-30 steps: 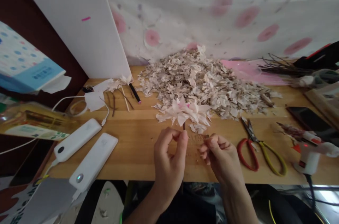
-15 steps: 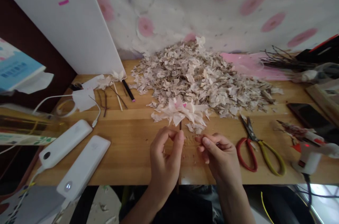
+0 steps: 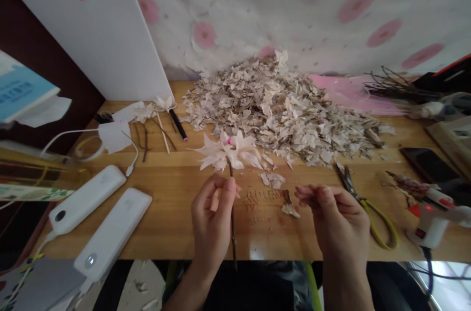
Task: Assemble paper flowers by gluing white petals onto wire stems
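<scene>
My left hand pinches the thin brown twig stem of a handmade flower, whose pale papery petals spread around a small pink centre. The stem stands roughly upright and runs down past the table's front edge. To the right, my right hand is closed, thumb against fingers; what lies between them, if anything, cannot be made out. A single dry petal piece lies on the wood between my hands, and another pale scrap is just behind it. Scissors with a yellow handle lie partly hidden behind my right hand.
A large heap of dry petals covers the back of the table. At right are a glue gun, a phone and twigs. Leftward lie a black marker, a tape roll and two white power banks.
My left hand has moved left with the flower. My right hand has drawn away to the right, now covering the scissors' red handle, and the dry petal piece on the table shows.
</scene>
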{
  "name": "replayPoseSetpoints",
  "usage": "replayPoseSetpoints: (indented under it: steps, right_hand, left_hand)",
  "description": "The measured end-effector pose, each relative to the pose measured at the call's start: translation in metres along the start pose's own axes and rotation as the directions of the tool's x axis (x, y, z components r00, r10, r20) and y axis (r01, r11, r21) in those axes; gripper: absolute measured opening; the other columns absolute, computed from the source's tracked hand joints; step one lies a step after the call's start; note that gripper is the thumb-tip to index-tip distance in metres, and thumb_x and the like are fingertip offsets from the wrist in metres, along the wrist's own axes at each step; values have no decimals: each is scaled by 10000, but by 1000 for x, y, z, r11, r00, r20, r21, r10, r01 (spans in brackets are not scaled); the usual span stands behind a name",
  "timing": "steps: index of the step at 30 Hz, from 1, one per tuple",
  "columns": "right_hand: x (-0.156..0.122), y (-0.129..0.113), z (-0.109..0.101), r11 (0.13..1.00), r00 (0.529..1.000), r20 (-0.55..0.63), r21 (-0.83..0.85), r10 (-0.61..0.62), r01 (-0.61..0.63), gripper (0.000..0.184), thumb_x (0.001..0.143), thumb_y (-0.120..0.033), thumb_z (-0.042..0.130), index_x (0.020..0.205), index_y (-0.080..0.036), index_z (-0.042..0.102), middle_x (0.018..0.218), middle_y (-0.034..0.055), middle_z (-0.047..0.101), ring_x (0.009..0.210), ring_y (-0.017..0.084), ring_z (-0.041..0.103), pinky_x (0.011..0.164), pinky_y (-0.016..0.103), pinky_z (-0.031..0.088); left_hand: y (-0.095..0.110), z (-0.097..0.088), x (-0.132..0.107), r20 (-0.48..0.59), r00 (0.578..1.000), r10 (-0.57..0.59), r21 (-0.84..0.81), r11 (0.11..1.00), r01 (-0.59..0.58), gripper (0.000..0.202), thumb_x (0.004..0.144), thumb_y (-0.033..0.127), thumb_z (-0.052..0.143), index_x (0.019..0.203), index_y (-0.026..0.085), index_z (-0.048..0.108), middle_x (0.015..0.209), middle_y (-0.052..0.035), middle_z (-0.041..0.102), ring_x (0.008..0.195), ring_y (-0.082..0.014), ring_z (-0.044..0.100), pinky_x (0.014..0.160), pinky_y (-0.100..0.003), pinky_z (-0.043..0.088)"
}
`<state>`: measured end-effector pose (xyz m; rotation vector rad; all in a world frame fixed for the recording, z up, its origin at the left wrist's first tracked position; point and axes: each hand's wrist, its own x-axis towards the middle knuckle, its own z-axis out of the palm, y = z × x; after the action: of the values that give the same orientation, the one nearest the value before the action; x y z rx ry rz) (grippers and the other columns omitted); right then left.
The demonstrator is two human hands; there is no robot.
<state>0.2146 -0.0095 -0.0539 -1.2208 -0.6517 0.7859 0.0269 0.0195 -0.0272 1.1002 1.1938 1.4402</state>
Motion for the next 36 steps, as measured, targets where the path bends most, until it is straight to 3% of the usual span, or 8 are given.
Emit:
replayPoseSetpoints:
  steps: [4, 7, 13, 16, 26, 31, 33, 36]
  right_hand:
    - [-8, -6, 17, 968, 979, 175, -211, -101, 138, 185, 940, -397, 703, 890, -241, 788, 920, 18, 800, 880, 106, 741, 809, 150, 567]
    - [-20, -13, 39, 977, 936, 345, -168, -69, 134, 110, 918, -357, 720, 949, -254, 741, 820, -23, 743, 720, 84, 690, 683, 135, 548]
    - [-35, -19, 59, 978, 881, 470, -156, -51, 140, 160, 986, -357, 614, 904, -234, 676, 782, -12, 666, 694, 112, 620, 627, 179, 503]
    - [-38, -23, 58, 986, 866, 497, -113, -52, 124, 141, 1001, -353, 599, 961, -240, 674, 805, -8, 681, 690, 114, 619, 625, 189, 497]
    - [-36, -22, 50, 991, 899, 432, -77, -69, 114, 408, 999, -433, 591, 673, -194, 538, 550, -59, 453, 482, 80, 397, 454, 186, 338]
    - [-34, -21, 34, 996, 910, 412, -87, 51, -16, 296, 935, -409, 693, 751, -176, 684, 615, 13, 664, 492, 112, 568, 454, 200, 427]
    - [-31, -20, 23, 993, 946, 320, -118, 61, -25, 258, 885, -410, 749, 781, -174, 743, 650, 35, 704, 505, 124, 595, 467, 210, 454]
    - [-23, -16, 2, 989, 982, 183, -151, 37, -10, 235, 831, -411, 801, 791, -180, 795, 685, 65, 747, 542, 143, 641, 487, 207, 486]
  left_hand:
    - [5, 4, -6, 40, 999, -34, 19, 999, 33, 294, 959, 362, 639, 706, 213, 614, 675, 49, 599, 696, -103, 548, 699, -196, 435]
    - [13, 7, -14, 66, 997, -39, 31, 999, 37, 291, 956, 367, 641, 709, 215, 617, 670, 54, 603, 689, -99, 550, 696, -190, 433]
    - [22, 11, -27, 144, 986, -87, -82, 992, 100, 319, 962, 404, 622, 708, 213, 596, 679, 50, 593, 679, -96, 550, 665, -181, 438]
    - [24, 13, -31, 170, 980, -101, -111, 986, 121, 324, 964, 405, 613, 706, 211, 582, 685, 44, 583, 691, -102, 549, 674, -185, 444]
    - [27, 14, -34, 180, 982, -58, -47, 997, 67, 353, 962, 397, 591, 667, 209, 551, 625, 34, 543, 625, -122, 530, 629, -221, 454]
    - [6, 9, -20, 127, 973, 195, 213, 952, -219, 175, 955, 263, 598, 802, 216, 669, 761, -10, 685, 735, -162, 639, 712, -261, 501]
    - [-4, 5, -11, 108, 927, 360, 329, 867, -375, 131, 937, 205, 602, 844, 220, 691, 778, -23, 700, 754, -179, 658, 706, -276, 513]
    - [-14, -1, 3, 96, 809, 580, 470, 690, -550, 175, 918, 124, 570, 917, 228, 711, 815, -43, 728, 788, -204, 689, 693, -298, 534]
